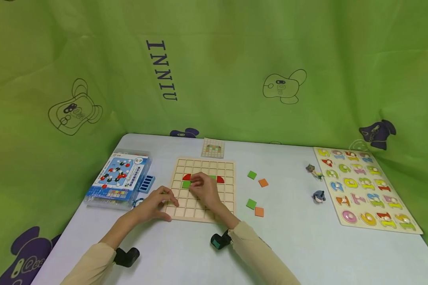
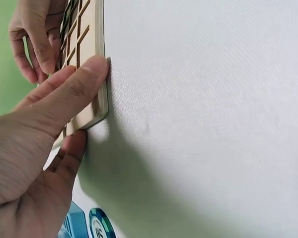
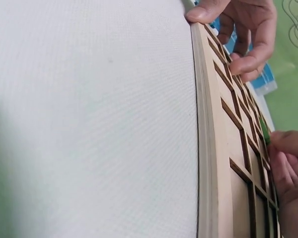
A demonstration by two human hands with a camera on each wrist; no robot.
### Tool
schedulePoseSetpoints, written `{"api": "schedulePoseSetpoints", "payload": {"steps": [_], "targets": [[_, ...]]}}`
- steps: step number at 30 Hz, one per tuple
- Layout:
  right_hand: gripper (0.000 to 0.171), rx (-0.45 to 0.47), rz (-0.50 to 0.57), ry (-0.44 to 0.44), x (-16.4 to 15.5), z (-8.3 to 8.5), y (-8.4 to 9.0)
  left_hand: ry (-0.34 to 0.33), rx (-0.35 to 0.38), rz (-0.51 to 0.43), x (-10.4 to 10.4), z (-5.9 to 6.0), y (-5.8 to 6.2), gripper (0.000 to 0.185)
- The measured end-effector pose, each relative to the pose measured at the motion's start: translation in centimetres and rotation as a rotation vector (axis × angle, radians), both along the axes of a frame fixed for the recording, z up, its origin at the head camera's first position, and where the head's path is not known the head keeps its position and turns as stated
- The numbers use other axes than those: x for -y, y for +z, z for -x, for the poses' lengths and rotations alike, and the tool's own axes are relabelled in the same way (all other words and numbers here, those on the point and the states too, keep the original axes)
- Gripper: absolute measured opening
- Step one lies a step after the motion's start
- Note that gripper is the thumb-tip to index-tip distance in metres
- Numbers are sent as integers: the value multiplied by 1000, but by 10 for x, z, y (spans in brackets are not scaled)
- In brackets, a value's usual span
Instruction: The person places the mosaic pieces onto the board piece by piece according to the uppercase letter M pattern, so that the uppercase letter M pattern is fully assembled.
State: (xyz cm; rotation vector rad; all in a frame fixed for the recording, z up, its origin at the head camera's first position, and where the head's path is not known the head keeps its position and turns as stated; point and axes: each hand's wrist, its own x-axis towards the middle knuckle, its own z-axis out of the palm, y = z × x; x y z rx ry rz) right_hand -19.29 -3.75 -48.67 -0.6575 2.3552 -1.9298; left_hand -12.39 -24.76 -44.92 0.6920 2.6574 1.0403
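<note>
A wooden grid board (image 1: 199, 212) lies on the table with red quarter-round pieces at left and right, the right one (image 1: 220, 180) beside a partly hidden green piece (image 1: 213, 177). My left hand (image 1: 156, 204) holds the board's near left corner. Its thumb (image 2: 92, 69) lies along the front edge, the other fingers over the corner and left side. My right hand (image 1: 206, 190) reaches over the middle, thumb and fingertips together, pinching the edge of a green square tile (image 1: 186, 185) just below the left red piece (image 1: 186, 177). The hand hides the cells beneath it.
Loose green (image 1: 251, 175) and orange (image 1: 259, 211) square tiles lie right of the board. A pattern card (image 1: 213, 148) stands behind it. Left are a boxed molecule set (image 1: 117, 178), a blue holder (image 1: 147, 184) and a round chip (image 2: 100, 225). Two figurines and a number puzzle (image 1: 367, 190) lie far right.
</note>
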Motion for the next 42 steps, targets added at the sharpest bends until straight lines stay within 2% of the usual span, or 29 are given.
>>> {"api": "schedulePoseSetpoints", "payload": {"steps": [2,6,9,13,20,22,25,29,32,34,39,42], "targets": [[25,12,25,23,0,0,3,-8,3,-6,3,0,0,35],[24,37,45,61,-4,-7,24,-14,25,-28,8,2,0,35],[22,45,52,58,-11,-13,39,-15,42,-36,11,4,0,30],[22,70,47,55,-30,-19,48,-23,43,-30,12,5,-1,24],[23,108,-27,47,-89,-21,26,-30,21,7,13,7,-6,24],[24,100,-51,37,-111,-24,27,-29,21,6,13,6,-7,24],[23,75,-93,-16,-149,-30,30,-29,22,-14,12,5,-8,24],[22,8,-184,-132,-195,-33,28,-26,-1,-24,13,3,-9,23],[25,-46,-243,-185,-221,-28,22,-20,-20,-17,15,0,-9,22],[30,-67,-278,-189,-232,-21,18,-15,-33,-7,16,-2,-9,21],[44,-46,-349,-90,-247,6,7,-6,-82,15,17,-5,-11,20],[44,-29,-369,-6,-251,21,3,-12,-91,10,17,-6,-11,19]]}}
